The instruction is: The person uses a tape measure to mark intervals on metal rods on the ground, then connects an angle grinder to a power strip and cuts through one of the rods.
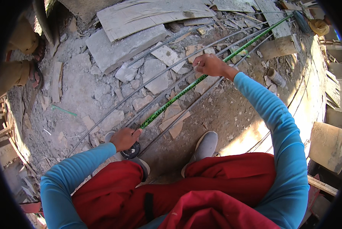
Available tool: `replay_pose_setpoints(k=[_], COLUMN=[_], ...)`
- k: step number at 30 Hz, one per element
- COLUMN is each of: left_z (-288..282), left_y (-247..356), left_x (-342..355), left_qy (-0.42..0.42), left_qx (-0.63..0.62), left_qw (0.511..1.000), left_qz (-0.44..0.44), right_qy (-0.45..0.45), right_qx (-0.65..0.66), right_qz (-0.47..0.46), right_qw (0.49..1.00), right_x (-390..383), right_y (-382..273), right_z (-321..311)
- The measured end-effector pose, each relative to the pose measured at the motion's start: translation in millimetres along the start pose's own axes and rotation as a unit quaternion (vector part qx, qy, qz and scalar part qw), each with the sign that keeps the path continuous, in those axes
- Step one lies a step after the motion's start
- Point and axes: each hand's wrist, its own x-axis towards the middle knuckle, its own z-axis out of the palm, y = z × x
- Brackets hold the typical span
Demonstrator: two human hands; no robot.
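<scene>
Tape: the green measuring tape (167, 107) is running slantwise from the left hand (126, 139) to the upper right, among the metal rods (167, 73)
Left fingers: they are gripping the tape by its near end, just beside the black case (131, 151)
Right fingers: the right hand (211, 65) is pinching its fingertips together above the rods; whether they are holding something small, I cannot tell
Handling: the tape is probably behaving as a light, thin, springy strip, likely twisting easily; the rods are looking stiffer and heavier
Hold: pinching the flat faces near the case is seeming surest, sparing skin the edges
Ground: dusty, uneven dirt (73, 89) is carrying broken rubble, a concrete slab (121, 49) and a wooden board (152, 18)
Room: another person's feet (36, 76) are standing at the left; sunlight is falling at the right
</scene>
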Motion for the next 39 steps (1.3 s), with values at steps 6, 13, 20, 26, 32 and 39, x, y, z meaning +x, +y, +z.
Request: replay_pose_setpoints(k=[6,13,20,26,32,39], left_z=[-2.2,-3.3,-3.3,-1.3,15.7,11.6], left_y=[3.8,5.9,14.1,16.9,12.0,3.3], left_x=[-2.3,-3.9,-9.2,-15.8,-25.5,-14.3], left_qy=[-0.014,-0.043,-0.051,-0.016,0.042,0.035], left_qx=[0.003,0.001,0.007,0.015,0.036,0.027], left_qw=[1.0,0.999,0.998,1.0,0.998,0.999], left_qz=[-0.003,-0.027,-0.028,-0.01,0.03,0.024], right_qy=[-0.048,-0.092,-0.08,-0.066,-0.014,-0.011], right_qx=[-0.008,-0.002,-0.022,-0.028,-0.022,-0.028], right_qz=[0.02,0.058,0.043,0.035,-0.045,-0.055], right_qw=[0.999,0.994,0.996,0.997,0.999,0.998], right_x=[-0.5,-3.7,-4.4,-8.1,-7.5,-8.3], right_y=[3.6,-6.1,8.0,1.1,11.8,10.8], right_z=[1.8,-1.7,5.9,1.4,8.0,15.6])
